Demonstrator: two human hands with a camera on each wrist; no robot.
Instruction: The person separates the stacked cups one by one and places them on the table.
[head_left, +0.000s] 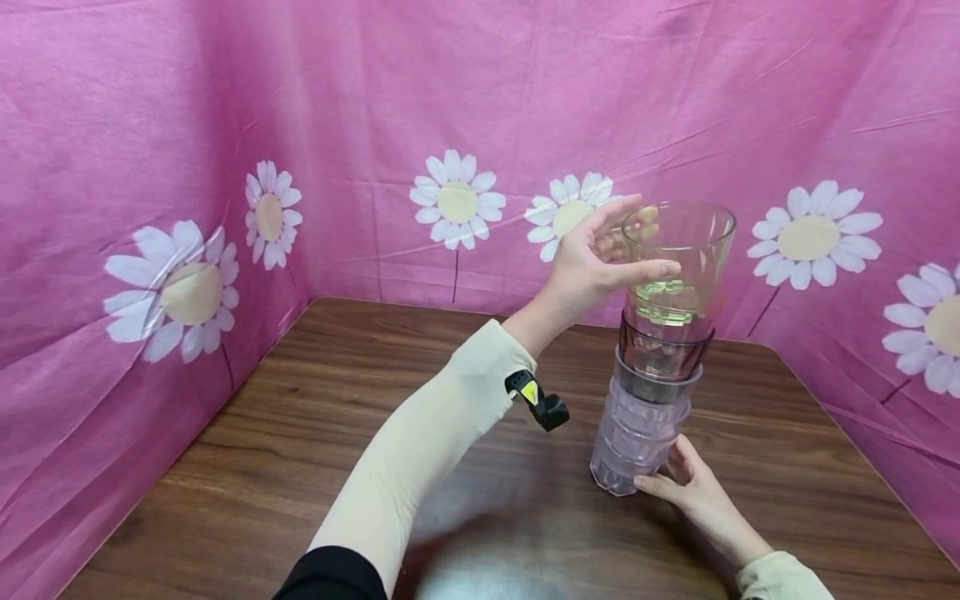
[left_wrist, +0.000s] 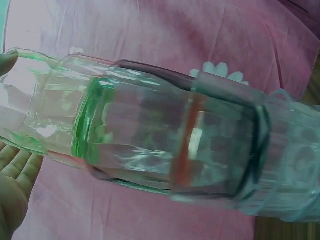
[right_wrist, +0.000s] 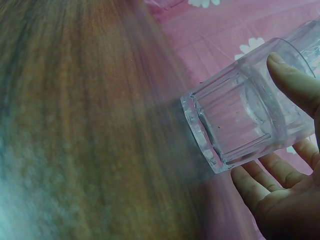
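A tall stack of nested see-through tumblers rises at the right of the table in the head view. Topmost is a yellow-green tinted tumbler (head_left: 701, 262), its thick green base showing through the wall. Below it come a pinkish tumbler (head_left: 675, 329), a smoky grey tumbler (head_left: 660, 387) and several clear tumblers (head_left: 633, 433). My left hand (head_left: 588, 262) holds the top tumbler near its rim, thumb in front and fingers behind. Low on the stack, my right hand (head_left: 693, 492) grips the bottom clear tumbler (right_wrist: 235, 110) between thumb and fingers, its ridged base close over the tabletop.
The dark wood-grain table (head_left: 247, 475) spreads out left of the stack. Behind and beside it hangs a pink cloth (head_left: 375, 100) printed with white daisies. A small black camera (head_left: 543, 404) is strapped at the left wrist.
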